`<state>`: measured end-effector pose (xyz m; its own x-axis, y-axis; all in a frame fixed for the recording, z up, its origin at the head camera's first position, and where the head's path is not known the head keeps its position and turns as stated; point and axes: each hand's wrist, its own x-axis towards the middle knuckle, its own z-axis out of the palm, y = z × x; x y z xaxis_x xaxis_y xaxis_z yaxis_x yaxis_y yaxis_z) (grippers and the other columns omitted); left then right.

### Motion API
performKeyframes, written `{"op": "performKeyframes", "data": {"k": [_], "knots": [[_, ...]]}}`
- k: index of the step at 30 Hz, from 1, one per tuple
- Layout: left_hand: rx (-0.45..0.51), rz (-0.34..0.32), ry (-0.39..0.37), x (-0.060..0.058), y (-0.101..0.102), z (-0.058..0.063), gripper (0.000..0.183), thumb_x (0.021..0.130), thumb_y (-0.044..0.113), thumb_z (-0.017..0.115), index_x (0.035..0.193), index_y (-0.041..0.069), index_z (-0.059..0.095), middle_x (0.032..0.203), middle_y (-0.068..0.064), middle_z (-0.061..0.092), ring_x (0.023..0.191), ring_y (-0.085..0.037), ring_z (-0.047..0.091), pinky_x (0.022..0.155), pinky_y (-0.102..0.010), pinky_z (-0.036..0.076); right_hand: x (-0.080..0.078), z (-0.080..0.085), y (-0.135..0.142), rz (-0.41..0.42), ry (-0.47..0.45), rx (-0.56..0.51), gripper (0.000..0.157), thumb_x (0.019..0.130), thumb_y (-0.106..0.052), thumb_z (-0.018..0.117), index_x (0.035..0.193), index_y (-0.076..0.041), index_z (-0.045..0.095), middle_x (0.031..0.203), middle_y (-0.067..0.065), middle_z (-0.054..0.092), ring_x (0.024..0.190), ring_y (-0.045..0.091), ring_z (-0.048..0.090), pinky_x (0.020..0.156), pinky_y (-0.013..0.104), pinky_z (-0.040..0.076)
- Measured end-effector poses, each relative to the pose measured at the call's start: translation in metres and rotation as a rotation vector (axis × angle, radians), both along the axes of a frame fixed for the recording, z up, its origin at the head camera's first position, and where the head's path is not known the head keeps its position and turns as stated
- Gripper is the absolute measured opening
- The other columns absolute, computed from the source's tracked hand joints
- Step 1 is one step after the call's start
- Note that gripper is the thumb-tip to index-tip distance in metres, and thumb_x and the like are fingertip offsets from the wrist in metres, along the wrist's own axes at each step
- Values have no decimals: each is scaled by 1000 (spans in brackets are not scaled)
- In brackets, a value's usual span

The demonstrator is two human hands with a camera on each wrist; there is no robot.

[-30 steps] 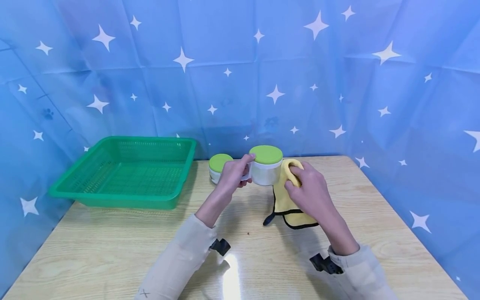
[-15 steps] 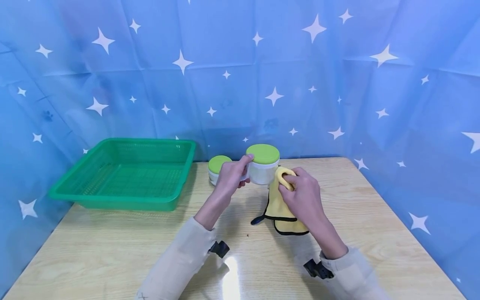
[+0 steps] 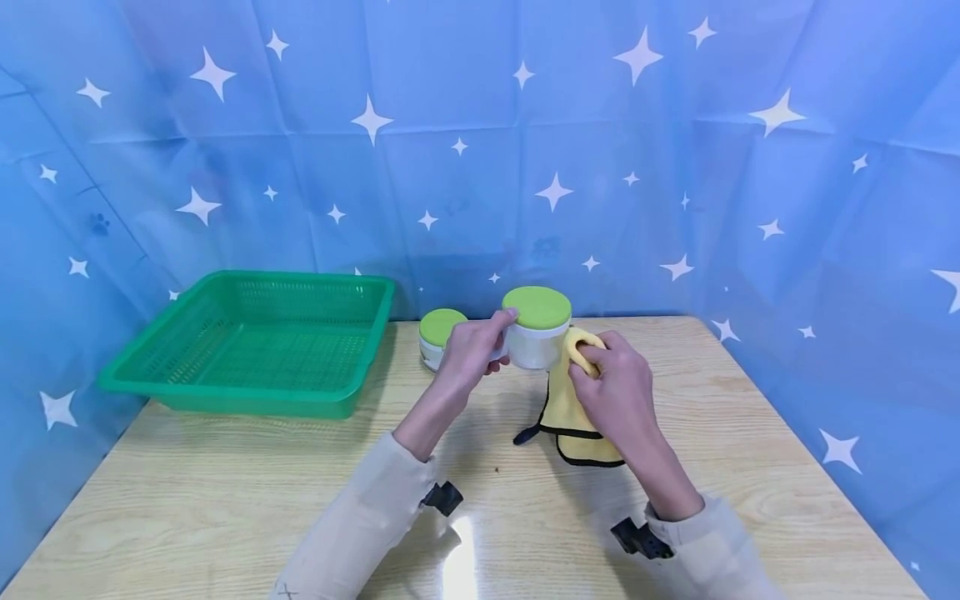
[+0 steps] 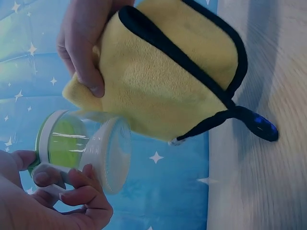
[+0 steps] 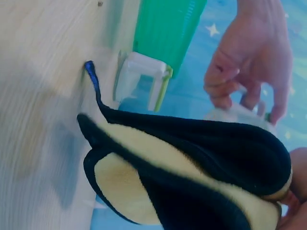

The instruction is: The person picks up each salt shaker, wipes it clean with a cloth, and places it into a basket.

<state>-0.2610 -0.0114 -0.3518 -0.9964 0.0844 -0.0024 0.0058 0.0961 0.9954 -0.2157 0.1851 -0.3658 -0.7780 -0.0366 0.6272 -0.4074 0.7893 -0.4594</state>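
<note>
green lids (image 3: 537, 307) cap two jars (image 3: 534, 348), one gripped by the left hand (image 3: 470, 348).

Count by kind.
Green-lidded containers (image 3: 537, 329) (image 3: 441, 329), 2: one in left grip (image 3: 468, 346), one just left of it; yellow cloth (image 3: 573, 404), 1, in right grip (image 3: 618, 375); green basket (image 3: 255, 403), 1, left of both grips; black wrist pieces (image 3: 444, 497) (image 3: 643, 540), 2, one behind each grip.
</note>
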Motion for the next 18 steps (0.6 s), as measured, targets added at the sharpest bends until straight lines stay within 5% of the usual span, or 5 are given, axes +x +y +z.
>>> {"op": "performKeyframes", "data": {"k": [6, 14, 18], "knots": [[-19, 24, 19, -2, -4, 0, 56, 93, 55, 62, 63, 10, 47, 64, -5, 56, 63, -16, 58, 55, -24, 42, 2, 0, -7, 17, -8, 10, 15, 84, 2, 69, 94, 3, 80, 98, 20, 71, 76, 33, 67, 63, 43, 52], [29, -52, -16, -1, -5, 3, 55, 94, 53, 62, 63, 12, 43, 62, -3, 44, 64, -18, 60, 57, -25, 43, -5, 4, 8, 11, -61, -31, 16, 89, 2, 68, 102, 5, 78, 98, 21, 69, 68, 26, 57, 61, 31, 42], [48, -97, -39, -1, -6, 5, 54, 94, 53, 59, 63, 13, 40, 62, -3, 47, 64, -17, 59, 56, -25, 41, -9, 5, 15, 13, -79, -43, 8, 91, 2, 65, 88, 2, 73, 85, 17, 60, 64, 23, 48, 59, 29, 38]]}}
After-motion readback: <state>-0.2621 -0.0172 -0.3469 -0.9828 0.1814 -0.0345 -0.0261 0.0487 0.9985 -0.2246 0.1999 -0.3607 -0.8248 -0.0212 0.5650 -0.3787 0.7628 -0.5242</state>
